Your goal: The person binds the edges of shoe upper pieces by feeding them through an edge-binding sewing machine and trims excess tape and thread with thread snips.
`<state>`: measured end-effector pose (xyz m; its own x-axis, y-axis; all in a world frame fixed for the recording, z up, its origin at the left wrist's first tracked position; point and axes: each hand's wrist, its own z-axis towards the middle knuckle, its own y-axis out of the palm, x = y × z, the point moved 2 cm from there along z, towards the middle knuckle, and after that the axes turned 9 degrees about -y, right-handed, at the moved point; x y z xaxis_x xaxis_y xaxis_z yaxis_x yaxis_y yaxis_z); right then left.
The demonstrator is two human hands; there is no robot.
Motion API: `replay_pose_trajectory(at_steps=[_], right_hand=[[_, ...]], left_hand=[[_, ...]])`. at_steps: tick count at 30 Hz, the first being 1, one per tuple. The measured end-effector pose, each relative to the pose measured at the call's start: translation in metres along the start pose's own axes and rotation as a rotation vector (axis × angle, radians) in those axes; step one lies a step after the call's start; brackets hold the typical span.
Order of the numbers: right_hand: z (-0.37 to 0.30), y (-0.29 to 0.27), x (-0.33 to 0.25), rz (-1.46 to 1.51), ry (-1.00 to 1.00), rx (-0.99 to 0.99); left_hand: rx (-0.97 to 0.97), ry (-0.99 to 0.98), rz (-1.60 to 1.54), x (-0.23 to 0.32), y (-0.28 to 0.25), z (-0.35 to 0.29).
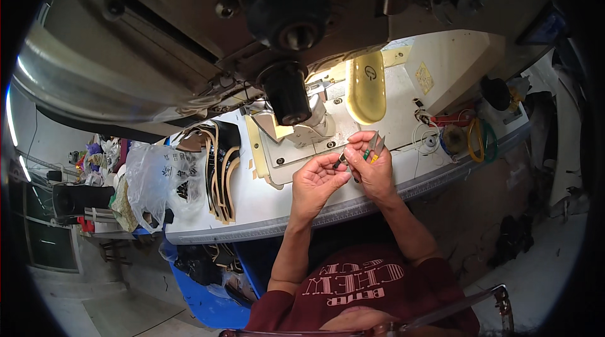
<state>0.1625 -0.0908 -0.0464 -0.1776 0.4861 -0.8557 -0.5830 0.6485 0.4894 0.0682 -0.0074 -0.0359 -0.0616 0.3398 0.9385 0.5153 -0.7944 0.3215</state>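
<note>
My hands meet just in front of the sewing machine bed, over the near part of the white table. In my right hand (374, 176) is a pair of thread snips (376, 143), its blades pointing up and away and bits of yellow and green showing at the handle. My left hand (317, 184) is closed, thumb and fingertips pinching a small dark piece (341, 161). The right fingertips also touch or nearly touch that piece. Its kind is too small to make out.
The sewing machine head (296, 28) hangs over the work area. Left lie curved black and tan strips (220, 167) and a clear plastic bag (151, 179). Thread (428, 138), a red tool (454, 117) and a yellow ring (474, 139) lie right. A blue bin (195, 293) stands below.
</note>
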Motion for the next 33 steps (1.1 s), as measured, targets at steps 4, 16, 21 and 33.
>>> replay_pose_trajectory(at_steps=[4,16,21,33], right_hand=[[-0.001,0.002,0.002,-0.029,-0.109,-0.011],[-0.007,0.004,-0.002,-0.244,0.013,-0.081],[0.002,0.005,-0.025,-0.591,-0.054,-0.509],[-0.003,0.018,-0.024,-0.244,0.235,-0.257]], left_hand=[[0.022,-0.035,-0.002,0.002,-0.002,0.001],[0.098,-0.017,0.140,0.014,-0.012,0.001],[-0.149,0.281,1.052,0.054,-0.013,-0.003],[-0.040,0.023,0.087,0.019,-0.020,-0.004]])
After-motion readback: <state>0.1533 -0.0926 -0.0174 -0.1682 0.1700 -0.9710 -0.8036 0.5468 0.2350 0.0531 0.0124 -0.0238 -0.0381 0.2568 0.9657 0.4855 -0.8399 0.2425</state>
